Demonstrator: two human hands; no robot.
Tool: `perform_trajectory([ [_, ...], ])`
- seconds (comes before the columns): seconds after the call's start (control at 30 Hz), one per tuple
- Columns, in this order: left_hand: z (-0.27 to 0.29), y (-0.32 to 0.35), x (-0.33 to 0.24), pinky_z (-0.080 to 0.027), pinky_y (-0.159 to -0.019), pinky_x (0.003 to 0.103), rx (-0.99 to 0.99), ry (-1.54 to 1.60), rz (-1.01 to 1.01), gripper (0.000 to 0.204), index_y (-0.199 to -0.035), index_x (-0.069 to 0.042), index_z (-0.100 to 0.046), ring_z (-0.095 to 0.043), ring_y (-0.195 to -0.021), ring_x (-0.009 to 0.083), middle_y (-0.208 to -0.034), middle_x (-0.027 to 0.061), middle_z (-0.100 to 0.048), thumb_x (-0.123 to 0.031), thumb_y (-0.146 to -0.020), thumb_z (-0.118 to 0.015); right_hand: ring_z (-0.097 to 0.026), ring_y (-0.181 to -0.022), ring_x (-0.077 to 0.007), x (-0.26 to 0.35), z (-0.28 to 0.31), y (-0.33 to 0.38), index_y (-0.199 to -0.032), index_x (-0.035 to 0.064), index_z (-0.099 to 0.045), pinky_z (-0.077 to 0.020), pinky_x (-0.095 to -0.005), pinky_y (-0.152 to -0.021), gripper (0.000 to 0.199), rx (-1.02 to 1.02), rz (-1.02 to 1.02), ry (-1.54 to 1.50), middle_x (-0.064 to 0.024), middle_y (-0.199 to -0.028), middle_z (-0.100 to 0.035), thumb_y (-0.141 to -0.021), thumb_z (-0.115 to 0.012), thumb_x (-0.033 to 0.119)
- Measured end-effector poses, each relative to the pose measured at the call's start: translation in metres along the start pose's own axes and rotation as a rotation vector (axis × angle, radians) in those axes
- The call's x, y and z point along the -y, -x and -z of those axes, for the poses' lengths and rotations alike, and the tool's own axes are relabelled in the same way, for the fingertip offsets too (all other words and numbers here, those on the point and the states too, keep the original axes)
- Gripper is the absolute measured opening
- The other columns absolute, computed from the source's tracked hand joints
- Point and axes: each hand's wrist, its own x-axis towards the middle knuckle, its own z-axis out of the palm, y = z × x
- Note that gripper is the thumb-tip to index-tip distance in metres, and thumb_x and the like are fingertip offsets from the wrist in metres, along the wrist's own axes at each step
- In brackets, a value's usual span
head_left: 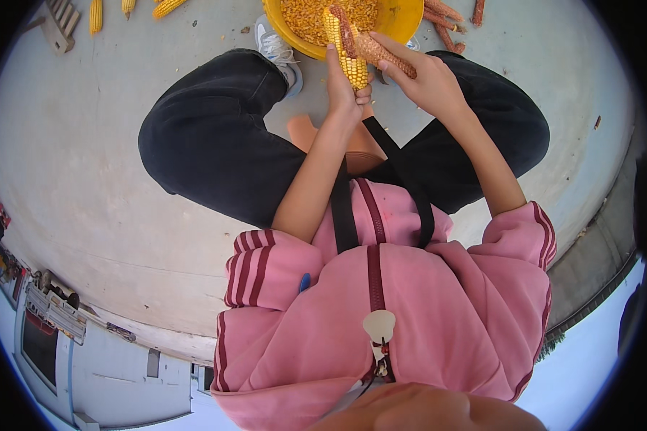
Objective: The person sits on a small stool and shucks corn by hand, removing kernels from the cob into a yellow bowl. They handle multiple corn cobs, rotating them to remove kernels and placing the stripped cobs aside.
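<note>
An ear of dried yellow corn (354, 70) stands tilted in my left hand (344, 92), whose fingers wrap round its lower end. A stripe of its kernels is gone, baring the reddish cob near its top. My right hand (430, 80) grips a bare corncob (387, 55), and the cob's tip presses against the stripped side of the ear. Both hands are just above the near rim of a yellow tub (411, 18) that holds loose corn kernels (305, 23).
Several whole corn ears (95, 16) lie on the concrete floor (108, 144) at the far left, near a slatted wooden piece (59, 27). Bare cobs (442, 21) are piled right of the tub. My bent legs flank the space, with a shoe (274, 47) beside the tub.
</note>
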Motion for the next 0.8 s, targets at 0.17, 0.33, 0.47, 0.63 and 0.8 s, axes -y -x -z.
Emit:
perform_trajectory([
  [0.17,0.003,-0.003,0.004,-0.018,-0.033,0.019,0.0,-0.028,-0.06,0.057,-0.087,-0.012,-0.05,-0.031,-0.036,0.0056,-0.059,0.0006,-0.047,-0.066,-0.085,-0.031,-0.063,-0.063,-0.0251,0.015,-0.008,0.013,-0.122,0.0284,-0.053,-0.0517,-0.0321,-0.053,0.039,-0.027,0.137,0.227,-0.0061,-0.078,-0.064,-0.084,-0.054,0.034],
  [0.33,0.004,-0.004,0.007,-0.018,-0.033,0.02,-0.038,-0.08,-0.104,0.057,-0.088,-0.012,-0.05,-0.032,-0.037,0.0057,-0.06,-0.0006,-0.048,-0.065,-0.086,-0.029,-0.062,-0.059,-0.0232,0.015,-0.015,0.014,-0.125,0.0286,-0.049,-0.05,-0.0307,-0.049,0.041,-0.104,0.189,0.311,-0.0049,-0.075,-0.062,-0.085,-0.054,0.033],
  [0.47,0.005,-0.006,0.005,-0.019,-0.033,0.02,-0.003,-0.07,-0.109,0.056,-0.091,-0.013,-0.049,-0.032,-0.038,0.0059,-0.063,-0.0001,-0.049,-0.065,-0.086,-0.028,-0.062,-0.057,-0.023,0.017,-0.017,0.01,-0.126,0.0291,-0.048,-0.0496,-0.0318,-0.047,0.042,-0.099,0.169,0.366,-0.0047,-0.072,-0.061,-0.085,-0.053,0.033],
  [0.63,0.001,-0.005,0.002,-0.019,-0.032,0.019,0.015,-0.081,-0.102,0.056,-0.093,-0.013,-0.049,-0.032,-0.037,0.006,-0.064,0.001,-0.049,-0.064,-0.087,-0.027,-0.063,-0.06,-0.0229,0.016,-0.023,-0.009,-0.12,0.0287,-0.054,-0.0505,-0.0327,-0.05,0.035,-0.11,0.11,0.408,-0.0059,-0.072,-0.064,-0.087,-0.048,0.039],
  [0.8,0.01,-0.01,-0.003,-0.016,-0.031,0.018,0.045,-0.106,-0.024,0.06,-0.092,-0.011,-0.049,-0.029,-0.034,0.0059,-0.061,0.005,-0.047,-0.067,-0.085,-0.028,-0.065,-0.068,-0.0253,0.002,-0.023,-0.023,-0.123,0.0303,-0.051,-0.0526,-0.0358,-0.061,0.039,-0.059,0.011,0.229,-0.0088,-0.076,-0.065,-0.087,-0.044,0.043],
])
